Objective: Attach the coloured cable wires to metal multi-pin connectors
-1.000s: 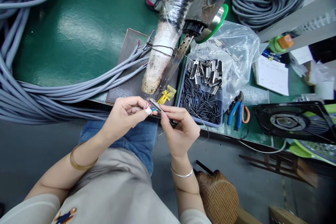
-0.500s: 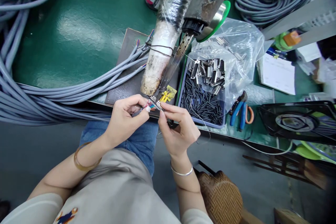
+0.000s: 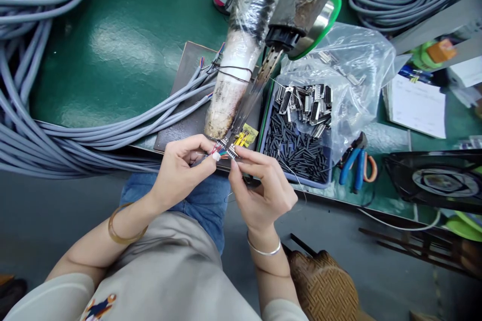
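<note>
My left hand [image 3: 183, 168] is closed in a pinch on the end of a cable, whose thin coloured wires [image 3: 220, 149] fan out at the fingertips. A small white piece [image 3: 216, 156] shows at my left thumb tip. Between thumb and fingers, my right hand [image 3: 263, 185] grips a small metal multi-pin connector [image 3: 230, 151], against or very near the wires. Right above it is the tip of a soldering iron [image 3: 259, 83], held pointing down. Whether the tip touches the connector I cannot tell. The mouth of a plastic-wrapped hose [image 3: 222, 110] sits beside the iron.
Right of the iron, a blue tray [image 3: 297, 178] holds black sleeves and metal connectors, partly under a clear bag [image 3: 357, 75]. Blue-handled cutters [image 3: 352, 165] lie farther right. Grey cables [image 3: 113, 130] run in from the left. A solder spool [image 3: 320, 30] stands behind the iron.
The whole view has shifted slightly, so things sit a little farther right. Both hands keep their grips at the iron's tip; the wires and connector have barely moved.
</note>
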`<state>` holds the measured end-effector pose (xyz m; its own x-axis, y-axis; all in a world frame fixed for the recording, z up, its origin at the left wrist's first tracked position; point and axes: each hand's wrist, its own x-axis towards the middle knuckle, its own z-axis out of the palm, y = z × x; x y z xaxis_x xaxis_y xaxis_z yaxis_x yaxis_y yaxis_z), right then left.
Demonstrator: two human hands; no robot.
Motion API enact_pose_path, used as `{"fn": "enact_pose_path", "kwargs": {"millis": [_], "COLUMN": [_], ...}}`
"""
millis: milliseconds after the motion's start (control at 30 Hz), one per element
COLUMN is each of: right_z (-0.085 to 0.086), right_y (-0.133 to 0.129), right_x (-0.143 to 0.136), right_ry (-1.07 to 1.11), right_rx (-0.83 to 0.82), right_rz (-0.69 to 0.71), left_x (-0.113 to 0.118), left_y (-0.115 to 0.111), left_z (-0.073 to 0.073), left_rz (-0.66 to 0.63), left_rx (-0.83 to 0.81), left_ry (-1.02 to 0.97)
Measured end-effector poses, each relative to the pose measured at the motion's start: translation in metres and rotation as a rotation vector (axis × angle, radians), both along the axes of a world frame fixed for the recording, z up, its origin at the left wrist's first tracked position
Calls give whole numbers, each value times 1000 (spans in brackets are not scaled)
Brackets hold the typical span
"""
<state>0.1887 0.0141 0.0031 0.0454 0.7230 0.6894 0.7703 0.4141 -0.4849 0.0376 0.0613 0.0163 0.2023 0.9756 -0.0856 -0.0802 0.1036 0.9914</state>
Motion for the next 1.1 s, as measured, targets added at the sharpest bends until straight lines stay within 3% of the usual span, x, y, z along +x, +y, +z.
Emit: {"fn": "enact_pose_path", "kwargs": {"millis": [233, 333, 433, 500, 633, 733, 900, 1100], "right_z": [-1, 4, 13, 16, 12, 4, -5, -8], "right_y": [-8, -14, -22, -27, -32, -28, -19, -11], "right_x": [5, 10, 12, 12, 8, 3, -3, -7], "right_ry": [-109, 82, 398, 478, 226, 64, 155, 74], "right_rx": [-37, -80, -7, 46, 35, -43, -85, -33], "right_rz": [41, -16, -80, -89, -113, -45, -5, -19], "left_x": [0, 1, 0, -1, -4, -5, -6, -3], "left_y": [0, -2, -5, -7, -11, -12, -13, -10], "left_z": [-3, -4, -4, -5, -5, -4, -3, -6], "left_rz": [-51, -46, -36, -34, -41, -51, -73, -12], "left_rx": [-137, -161, -181, -193, -201, -183, -152, -94], "left_ry": [-59, -92, -110, -119, -134, -151, -151, -107]}}
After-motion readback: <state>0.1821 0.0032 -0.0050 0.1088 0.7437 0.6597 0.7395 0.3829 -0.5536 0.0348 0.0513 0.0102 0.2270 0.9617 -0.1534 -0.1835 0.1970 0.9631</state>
